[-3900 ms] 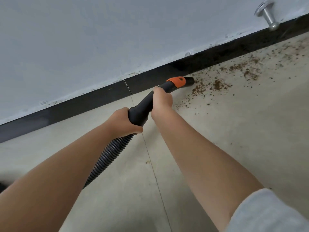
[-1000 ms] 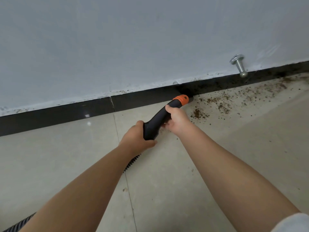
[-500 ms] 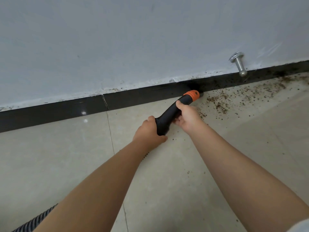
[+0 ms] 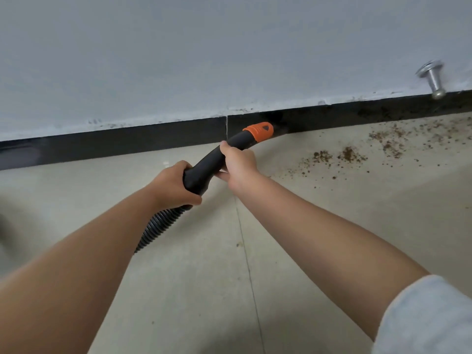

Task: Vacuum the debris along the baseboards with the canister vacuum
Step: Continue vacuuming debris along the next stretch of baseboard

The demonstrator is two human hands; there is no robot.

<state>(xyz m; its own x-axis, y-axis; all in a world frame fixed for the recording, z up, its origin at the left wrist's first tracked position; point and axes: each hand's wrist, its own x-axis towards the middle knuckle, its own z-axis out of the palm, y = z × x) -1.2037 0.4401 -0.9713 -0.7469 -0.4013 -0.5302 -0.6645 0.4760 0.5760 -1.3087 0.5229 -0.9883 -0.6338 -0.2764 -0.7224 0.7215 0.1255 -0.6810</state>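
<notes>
Both hands hold the black vacuum hose handle (image 4: 204, 166). My left hand (image 4: 173, 186) grips its lower end, where the ribbed hose (image 4: 158, 229) begins. My right hand (image 4: 238, 163) grips it higher up, just behind the orange collar (image 4: 259, 131). The nozzle tip points at the black baseboard (image 4: 127, 139), right of a joint in it, and is hard to make out against the dark strip. Brown debris (image 4: 347, 155) lies scattered on the beige floor to the right of the nozzle and thickens along the baseboard at the far right.
A metal door stopper (image 4: 433, 81) sticks out of the grey wall above the baseboard at the far right. A tile joint (image 4: 245, 251) runs down the floor between my arms. The hose trails off under my left forearm.
The view has shifted left and closer. The nozzle now sits farther left of the debris, by the baseboard joint, and a stretch of floor beside it looks free of crumbs. Both grips are unchanged.
</notes>
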